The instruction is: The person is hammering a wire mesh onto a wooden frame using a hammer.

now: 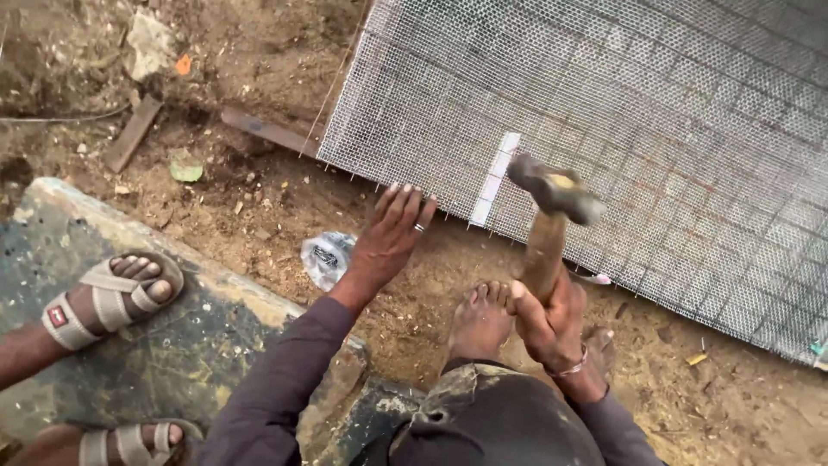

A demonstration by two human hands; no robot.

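Fingers: right hand [552, 324] clenched on hammer [548, 226]; left hand [392, 233] flat, pressing mesh [604, 95] edge.

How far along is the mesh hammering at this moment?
Done: wire mesh lies flat on a rusty grid, a pale strip at its edge. In hand: left hand presses the mesh edge; right hand holds a raised hammer. Left: cannot tell; fastenings are too small.

Bare dirt ground [285, 52], worn concrete slab [129, 345], flat daylight.
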